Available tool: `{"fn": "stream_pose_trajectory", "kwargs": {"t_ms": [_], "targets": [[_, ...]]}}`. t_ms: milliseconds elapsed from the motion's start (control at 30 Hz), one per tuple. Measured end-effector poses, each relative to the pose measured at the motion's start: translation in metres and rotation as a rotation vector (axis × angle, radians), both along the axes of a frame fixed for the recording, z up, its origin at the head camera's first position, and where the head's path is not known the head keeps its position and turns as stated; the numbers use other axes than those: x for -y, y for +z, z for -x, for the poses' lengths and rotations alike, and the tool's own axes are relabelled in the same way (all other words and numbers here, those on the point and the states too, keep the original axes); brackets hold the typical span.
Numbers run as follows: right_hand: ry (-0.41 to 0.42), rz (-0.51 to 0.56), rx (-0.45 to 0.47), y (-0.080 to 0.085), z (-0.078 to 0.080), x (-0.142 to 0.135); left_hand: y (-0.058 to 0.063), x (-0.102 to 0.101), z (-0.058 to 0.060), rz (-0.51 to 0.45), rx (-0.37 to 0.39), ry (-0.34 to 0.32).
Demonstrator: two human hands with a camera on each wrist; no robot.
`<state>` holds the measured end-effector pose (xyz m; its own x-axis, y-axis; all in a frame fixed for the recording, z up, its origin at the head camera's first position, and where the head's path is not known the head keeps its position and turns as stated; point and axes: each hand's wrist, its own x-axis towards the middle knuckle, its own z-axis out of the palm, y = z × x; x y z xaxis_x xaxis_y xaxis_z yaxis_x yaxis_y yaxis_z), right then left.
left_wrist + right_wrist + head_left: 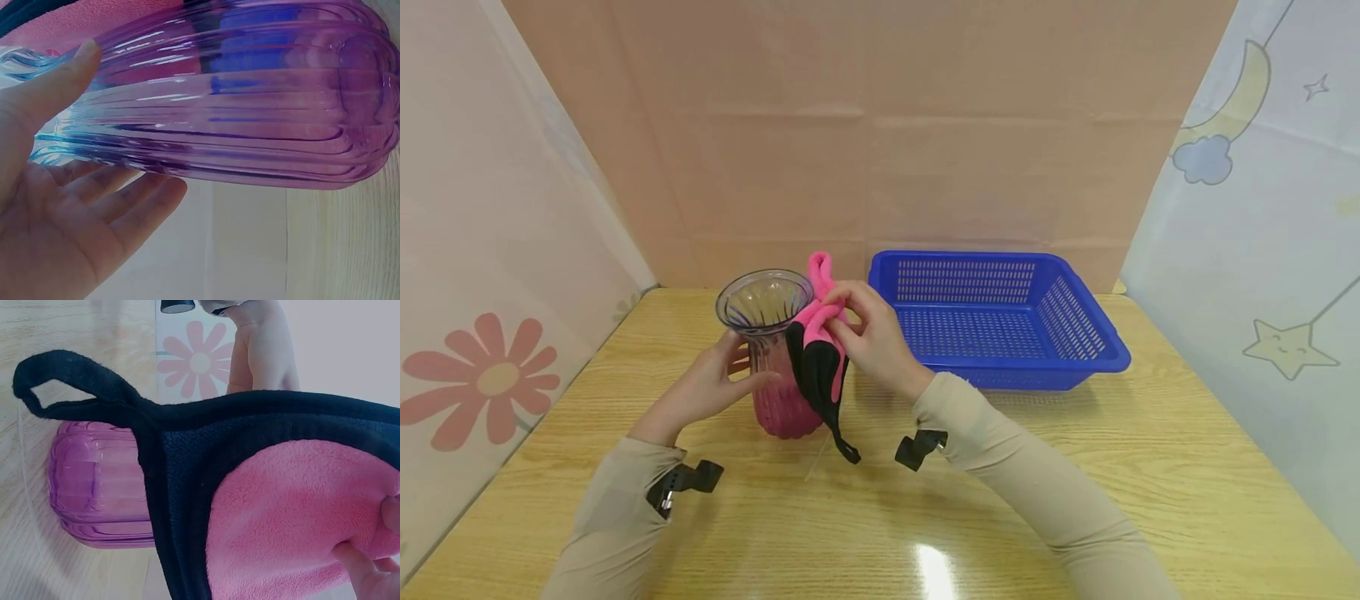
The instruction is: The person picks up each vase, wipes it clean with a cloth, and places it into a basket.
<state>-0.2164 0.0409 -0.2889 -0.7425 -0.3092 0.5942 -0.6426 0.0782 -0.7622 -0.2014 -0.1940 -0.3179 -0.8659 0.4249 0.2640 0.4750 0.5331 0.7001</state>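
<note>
Beside the blue basket point(1022, 365) on the counter point(1000, 483), your left hand point(705, 386) curls round the glass vase point(784, 408), likely so it won't tip, while your right hand point(880, 340) pinches the pink-and-black cloth point(818, 368) close by, maybe to keep it bunched.

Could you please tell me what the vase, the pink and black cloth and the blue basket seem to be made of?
The vase looks like glossy tinted glass, see-through with bright streaks, though clear plastic is possible. The cloth seems a soft fleece or terry fabric, given its fuzzy, matte pile. The basket is probably smooth moulded plastic, judging by its even colour and slotted walls.
</note>
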Motion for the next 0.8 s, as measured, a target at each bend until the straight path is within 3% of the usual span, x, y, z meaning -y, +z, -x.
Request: {"fn": "stream_pose_trajectory", "kwargs": {"t_ms": [300, 633, 800], "targets": [[0.024, 0.008, 0.006, -0.0005, 0.0005, -0.0013, -0.0015, 0.0028, 0.0028, -0.036, 0.075, -0.060], [0.024, 0.010, 0.021, -0.0049, 0.0015, 0.0003, 0.0005, 0.0004, -0.0010, -0.013, 0.106, -0.011], [0.022, 0.009, 0.010, -0.0059, 0.0010, 0.0006, 0.0002, -0.0025, -0.0032, 0.017, 0.078, 0.007]]}}
